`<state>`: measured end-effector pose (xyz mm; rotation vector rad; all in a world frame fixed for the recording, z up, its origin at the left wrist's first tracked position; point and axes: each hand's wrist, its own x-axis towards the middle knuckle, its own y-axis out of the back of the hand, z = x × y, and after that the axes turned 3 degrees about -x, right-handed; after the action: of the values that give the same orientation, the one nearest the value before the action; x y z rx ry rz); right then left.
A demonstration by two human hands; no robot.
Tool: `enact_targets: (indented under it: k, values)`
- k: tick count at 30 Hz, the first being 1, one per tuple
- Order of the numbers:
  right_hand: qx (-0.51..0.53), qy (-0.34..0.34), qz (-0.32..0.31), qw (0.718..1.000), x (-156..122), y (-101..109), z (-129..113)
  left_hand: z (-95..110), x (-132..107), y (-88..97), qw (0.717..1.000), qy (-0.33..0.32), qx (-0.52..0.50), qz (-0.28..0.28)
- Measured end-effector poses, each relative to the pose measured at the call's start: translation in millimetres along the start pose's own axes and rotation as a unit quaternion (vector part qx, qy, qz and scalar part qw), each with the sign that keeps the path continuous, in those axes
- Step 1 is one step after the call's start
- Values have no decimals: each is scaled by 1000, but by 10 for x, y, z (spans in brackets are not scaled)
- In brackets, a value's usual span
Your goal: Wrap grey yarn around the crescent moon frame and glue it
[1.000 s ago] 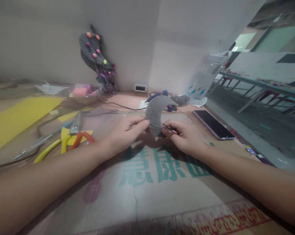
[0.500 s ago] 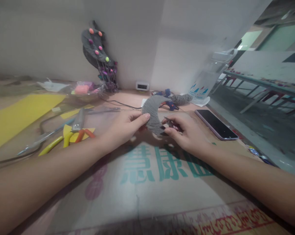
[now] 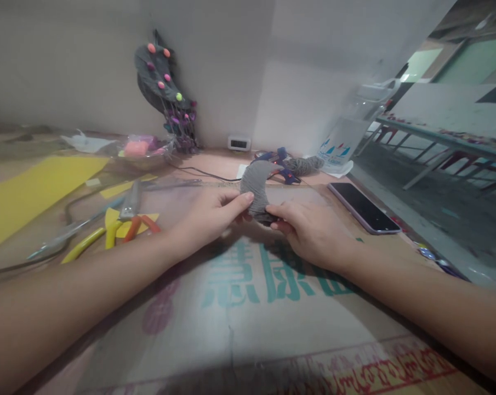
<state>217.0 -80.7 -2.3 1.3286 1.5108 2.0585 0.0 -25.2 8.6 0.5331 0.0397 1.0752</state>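
A crescent shape wrapped in grey yarn (image 3: 254, 184) is held up over the table at the middle of the view. My left hand (image 3: 221, 211) grips its left edge, thumb lying across the front and fingers behind. At the lower right end, my right hand (image 3: 307, 227) pinches the crescent between thumb and fingers. The crescent's lower tip looks dark and is partly covered by those fingers. Whether the right hand also keeps a small tool in its palm is hidden. Just behind the crescent lies a ball of grey yarn (image 3: 305, 164).
Pliers with yellow handles (image 3: 83, 245) and an orange-handled tool (image 3: 133, 227) lie at left. A phone (image 3: 363, 208) and a water bottle (image 3: 346, 129) are at right. Against the wall hang a larger decorated grey crescent (image 3: 153, 74) and, below, a small clock (image 3: 239, 144).
My right hand has moved slightly left and closed on the crescent's lower end. The dark, pointed small tool seen in it earlier no longer shows. The left hand keeps its grip.
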Motion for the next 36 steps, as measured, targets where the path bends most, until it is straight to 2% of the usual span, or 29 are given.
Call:
enact_targets:
  k: [4,9,13,27,36]
  values:
    - [-16,-12,14,1000,-8,-5,23,5,1,4,1000,17,-13,-1]
    - [-7,-64,-52,997,-5,-2,43,-7,13,-4,1000,-5,-12,1]
    - [-15,-66,-51,996,5,5,40,-9,9,-7,1000,12,-12,2]
    - [-112,27,8,993,-28,-29,48,-15,12,-3,1000,6,23,-14]
    - [-132,69,8,989,-38,-42,91,-25,24,-1,1000,11,9,-22]
